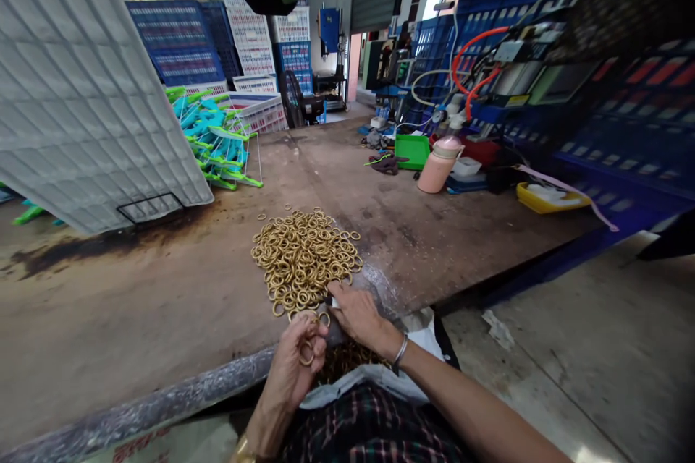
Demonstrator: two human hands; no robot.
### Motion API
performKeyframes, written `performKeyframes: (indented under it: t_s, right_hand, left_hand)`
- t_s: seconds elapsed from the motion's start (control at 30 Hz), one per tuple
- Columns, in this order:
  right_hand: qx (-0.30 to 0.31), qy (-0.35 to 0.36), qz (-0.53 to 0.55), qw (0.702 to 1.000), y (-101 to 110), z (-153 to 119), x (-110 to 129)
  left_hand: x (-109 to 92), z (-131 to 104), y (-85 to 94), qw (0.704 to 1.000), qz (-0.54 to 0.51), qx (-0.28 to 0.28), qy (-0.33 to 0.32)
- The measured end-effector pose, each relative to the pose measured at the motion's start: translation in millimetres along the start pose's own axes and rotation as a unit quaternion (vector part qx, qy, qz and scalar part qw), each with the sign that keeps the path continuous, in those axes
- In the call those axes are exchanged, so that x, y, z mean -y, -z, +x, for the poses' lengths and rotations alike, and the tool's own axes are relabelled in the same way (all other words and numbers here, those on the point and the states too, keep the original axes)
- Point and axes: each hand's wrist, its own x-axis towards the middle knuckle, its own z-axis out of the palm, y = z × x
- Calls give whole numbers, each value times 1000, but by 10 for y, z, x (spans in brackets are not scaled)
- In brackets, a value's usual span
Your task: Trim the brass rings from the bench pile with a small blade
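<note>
A heap of small gold-coloured metal rings (307, 257) lies on the brown worktable (163, 311) in front of me. Just short of its near edge, my left hand (297, 358) is closed around a few of these rings; one metal ring (307, 354) hangs below its curled fingers. My right hand (361, 315) reaches to the heap's lower right edge, fingers bent together. A small dark and white piece (330, 302) shows at its fingertips, too small to name. Under both hands, a white bag (369, 376) on my lap holds more rings, darker in the shade.
A ribbed grey panel (98, 101) stands at left, with green and turquoise plastic pieces (217, 137) behind it. To the right are a pink bottle (437, 168), a green tray (413, 150), a yellow tray (551, 197) and a machine with orange hoses (478, 43). Stacked crates (179, 43) rise behind.
</note>
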Motion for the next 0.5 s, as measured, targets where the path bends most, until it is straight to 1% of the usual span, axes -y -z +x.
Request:
performKeyframes:
  t_s: [0.13,0.2,0.27,0.33,0.4,0.5]
  right_hand:
    - [9,-18,-23,1000,13,21,8]
    - [4,-16,-11,1000,25,26,-20]
    - [-16,-14,26,999,32,33,-58]
    - [-44,-12,96,994,40,36,-88]
    - [-62,-10,186,981,59,24,-94]
    - [-57,9,305,951,118,-26,-56]
  left_hand:
    - [-26,9,11,997,-61,-1,39]
    - [-30,24,8,996,-73,-2,45]
    - [-28,39,-7,998,-58,-14,38]
    - [-21,51,-35,999,-14,-27,10]
    - [-12,62,-70,998,43,-38,-37]
    - [1,87,-114,986,125,-60,-93]
